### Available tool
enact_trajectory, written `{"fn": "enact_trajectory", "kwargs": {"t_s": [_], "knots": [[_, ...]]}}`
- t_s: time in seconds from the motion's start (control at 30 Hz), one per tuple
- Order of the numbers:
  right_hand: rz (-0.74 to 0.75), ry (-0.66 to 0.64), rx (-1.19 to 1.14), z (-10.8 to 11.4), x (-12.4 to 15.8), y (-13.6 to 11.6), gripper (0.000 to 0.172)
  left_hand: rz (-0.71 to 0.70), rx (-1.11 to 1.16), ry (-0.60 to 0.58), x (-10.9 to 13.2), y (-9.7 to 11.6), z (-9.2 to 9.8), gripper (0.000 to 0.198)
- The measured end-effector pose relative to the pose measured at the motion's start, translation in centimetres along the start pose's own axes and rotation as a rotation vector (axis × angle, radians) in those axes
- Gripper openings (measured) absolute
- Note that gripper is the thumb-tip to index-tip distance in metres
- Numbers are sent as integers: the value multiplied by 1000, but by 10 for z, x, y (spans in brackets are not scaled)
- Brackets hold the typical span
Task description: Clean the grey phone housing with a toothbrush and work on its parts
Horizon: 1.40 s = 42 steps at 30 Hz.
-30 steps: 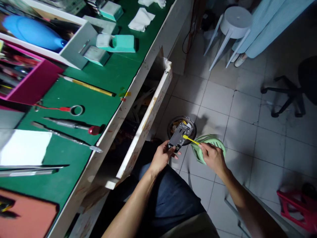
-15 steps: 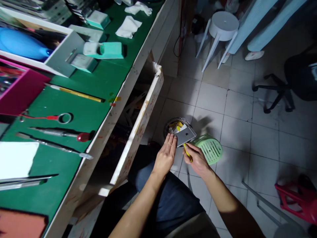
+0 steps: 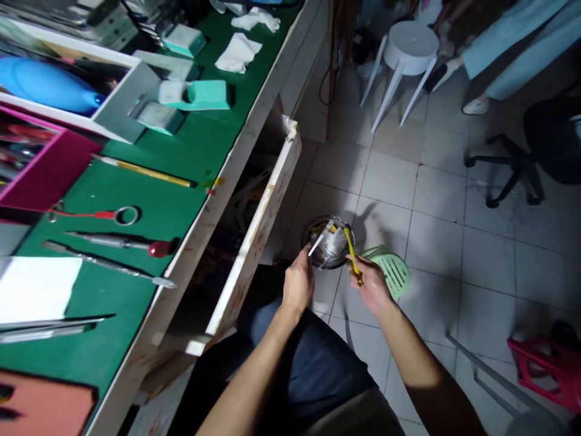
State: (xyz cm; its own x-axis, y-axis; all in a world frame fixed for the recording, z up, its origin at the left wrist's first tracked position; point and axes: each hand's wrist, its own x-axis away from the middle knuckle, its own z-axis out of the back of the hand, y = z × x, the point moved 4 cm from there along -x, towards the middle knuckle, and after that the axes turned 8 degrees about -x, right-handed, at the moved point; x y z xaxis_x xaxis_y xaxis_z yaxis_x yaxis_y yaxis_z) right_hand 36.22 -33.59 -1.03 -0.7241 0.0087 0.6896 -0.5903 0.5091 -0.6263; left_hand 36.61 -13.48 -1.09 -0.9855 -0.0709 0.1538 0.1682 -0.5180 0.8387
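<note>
My left hand (image 3: pixel 298 283) is closed on the edge of a grey phone housing (image 3: pixel 327 242), held tilted on edge over a round bin (image 3: pixel 313 231) on the floor. My right hand (image 3: pixel 372 287) grips a yellow brush (image 3: pixel 351 251) whose tip points up beside the housing. Both hands hover above my lap, just right of an open white drawer (image 3: pixel 267 209). A pale green slotted basket (image 3: pixel 393 270) lies on the tiles right behind my right hand.
A green-topped workbench (image 3: pixel 181 151) on the left carries screwdrivers, tweezers, a pencil, teal blocks, white cloths and a pink tray (image 3: pixel 49 169). A white stool (image 3: pixel 408 48), a black office chair base (image 3: pixel 512 172) and a red stool (image 3: pixel 544 369) stand on the tiled floor. Another person's legs show at top right.
The housing has been turned from flat to edge-on over the bin. My right hand has raised the yellow brush upright beside it. My left hand has gone from flat fingers to a closed grip.
</note>
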Motion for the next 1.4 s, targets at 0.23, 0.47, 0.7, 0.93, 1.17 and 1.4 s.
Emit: {"fn": "enact_trajectory", "kwargs": {"t_s": [0.23,0.47,0.7,0.93,1.17,1.4], "knots": [[209,121,215,36,30,-43,48,272,538,-159,18,23,16,39],[298,53,367,13,45,-87,47,347,797,-294,43,56,24,42],[340,-26,419,-4,44,-78,41,311,715,-315,60,68,29,43],[438,37,461,-5,52,-77,36,312,662,-238,68,70,32,43],[496,94,511,-8,61,-80,38,323,642,-201,67,72,34,43],[519,109,530,-8,67,-84,37,348,636,-177,67,74,33,38]]}}
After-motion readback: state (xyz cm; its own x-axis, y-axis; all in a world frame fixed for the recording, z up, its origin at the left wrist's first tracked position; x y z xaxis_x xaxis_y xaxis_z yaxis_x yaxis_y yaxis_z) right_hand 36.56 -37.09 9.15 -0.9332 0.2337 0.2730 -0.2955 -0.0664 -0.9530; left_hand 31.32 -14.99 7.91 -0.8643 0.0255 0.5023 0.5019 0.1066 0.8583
